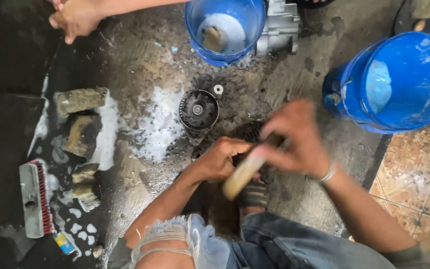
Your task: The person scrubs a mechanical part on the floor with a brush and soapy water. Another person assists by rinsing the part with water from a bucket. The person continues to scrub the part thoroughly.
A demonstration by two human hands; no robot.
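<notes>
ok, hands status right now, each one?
Left hand: closed on a dark, dirty part on the wet floor.
Right hand: closed on a wooden-handled brush, motion-blurred.

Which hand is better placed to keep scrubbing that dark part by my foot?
Right. The right hand grips the brush handle, angled onto the dark part, while the left hand rests on the part, likely steadying it.

Both hands low between the knees.
Left hand (222,158) curled palm-down, forearm angled inward; right hand (294,142) clenched, motion-blurred, bracelet at wrist.
</notes>
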